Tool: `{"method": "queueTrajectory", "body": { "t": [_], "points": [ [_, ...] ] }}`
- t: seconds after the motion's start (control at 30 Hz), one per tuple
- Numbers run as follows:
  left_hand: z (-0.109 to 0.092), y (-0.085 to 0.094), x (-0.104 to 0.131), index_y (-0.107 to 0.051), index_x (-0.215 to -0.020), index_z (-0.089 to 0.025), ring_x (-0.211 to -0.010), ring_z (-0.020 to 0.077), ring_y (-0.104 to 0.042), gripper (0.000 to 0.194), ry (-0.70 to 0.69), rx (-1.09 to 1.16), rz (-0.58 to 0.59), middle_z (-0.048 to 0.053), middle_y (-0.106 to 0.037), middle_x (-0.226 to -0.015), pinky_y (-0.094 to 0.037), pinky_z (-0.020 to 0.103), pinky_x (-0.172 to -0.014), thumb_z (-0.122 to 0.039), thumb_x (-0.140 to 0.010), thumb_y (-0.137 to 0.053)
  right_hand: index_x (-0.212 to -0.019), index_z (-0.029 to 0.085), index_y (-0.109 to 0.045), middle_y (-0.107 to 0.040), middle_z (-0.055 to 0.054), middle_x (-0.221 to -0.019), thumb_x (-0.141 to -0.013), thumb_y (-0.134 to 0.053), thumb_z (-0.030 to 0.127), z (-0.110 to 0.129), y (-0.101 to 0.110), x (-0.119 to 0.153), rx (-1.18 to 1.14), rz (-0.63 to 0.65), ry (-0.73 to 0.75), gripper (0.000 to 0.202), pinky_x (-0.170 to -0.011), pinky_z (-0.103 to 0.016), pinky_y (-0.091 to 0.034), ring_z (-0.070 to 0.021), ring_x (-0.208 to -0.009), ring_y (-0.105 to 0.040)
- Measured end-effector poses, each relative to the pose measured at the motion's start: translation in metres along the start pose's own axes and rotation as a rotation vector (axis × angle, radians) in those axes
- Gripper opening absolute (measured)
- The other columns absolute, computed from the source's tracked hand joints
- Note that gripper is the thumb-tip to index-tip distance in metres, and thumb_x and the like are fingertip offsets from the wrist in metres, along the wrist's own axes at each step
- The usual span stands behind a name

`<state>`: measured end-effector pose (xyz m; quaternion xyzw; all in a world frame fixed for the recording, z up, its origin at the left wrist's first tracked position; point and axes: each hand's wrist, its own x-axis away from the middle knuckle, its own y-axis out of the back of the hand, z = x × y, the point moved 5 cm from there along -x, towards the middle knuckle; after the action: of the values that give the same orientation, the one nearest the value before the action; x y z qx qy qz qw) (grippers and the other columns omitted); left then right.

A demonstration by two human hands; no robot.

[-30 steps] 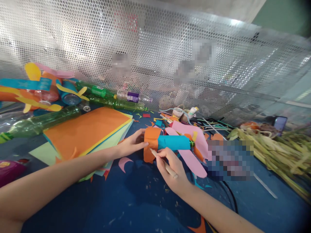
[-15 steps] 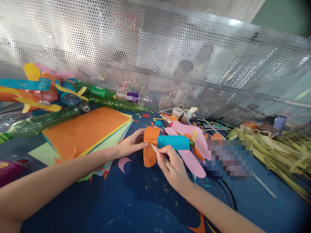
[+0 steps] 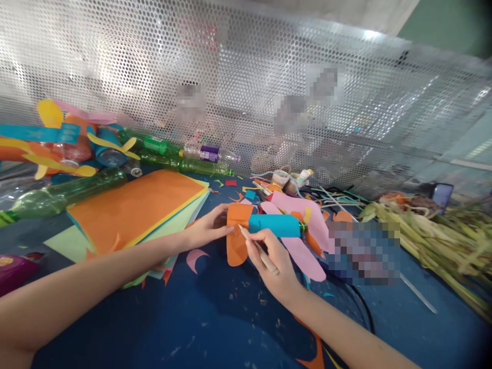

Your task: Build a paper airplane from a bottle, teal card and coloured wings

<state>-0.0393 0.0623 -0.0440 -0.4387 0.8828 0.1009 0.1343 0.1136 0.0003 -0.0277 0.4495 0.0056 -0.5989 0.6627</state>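
My left hand (image 3: pixel 211 225) grips the left end of a bottle wrapped in blue paper (image 3: pixel 274 226), its thumb on an orange paper piece (image 3: pixel 237 248) with a rounded lower end. The bottle's green neck (image 3: pixel 303 226) points right. My right hand (image 3: pixel 274 261) is closed round a pale, pencil-like stick (image 3: pixel 265 256), whose tip meets the orange paper beside my left thumb. Behind the bottle lie pink paper strips (image 3: pixel 303 259). The far fingers of my left hand are hidden behind the orange paper.
Stacked coloured paper (image 3: pixel 142 205) lies at left, near a green bottle (image 3: pixel 69 192) and paper-covered bottle models (image 3: pixel 111 148). More bottles line the perforated metal screen (image 3: pixel 246 61). Dry husks (image 3: pixel 430 246), a black cable (image 3: pixel 363 305) and a phone (image 3: pixel 442 197) are at right.
The stick's tip has shifted slightly up and left on the orange paper along with my right hand. My left hand keeps its hold, and the orange paper's lower end has moved very slightly.
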Motion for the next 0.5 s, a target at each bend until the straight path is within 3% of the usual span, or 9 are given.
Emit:
{"method": "queueTrajectory", "body": {
  "t": [0.5],
  "points": [
    [0.0057,0.0025,0.0006,-0.041,-0.125,-0.025,-0.127,0.0270,-0.041,0.043,-0.008,-0.005,0.003,0.008,-0.047,-0.132,-0.034,0.046,-0.105,-0.031,-0.086,-0.059,-0.077,0.021,-0.043,-0.051,-0.001,-0.073,-0.090,-0.044,0.018,0.0020,0.0043,0.0037,-0.013,-0.021,0.039,0.014,-0.063,-0.028,-0.044,-0.0160,-0.071,-0.054]
  ]
}}
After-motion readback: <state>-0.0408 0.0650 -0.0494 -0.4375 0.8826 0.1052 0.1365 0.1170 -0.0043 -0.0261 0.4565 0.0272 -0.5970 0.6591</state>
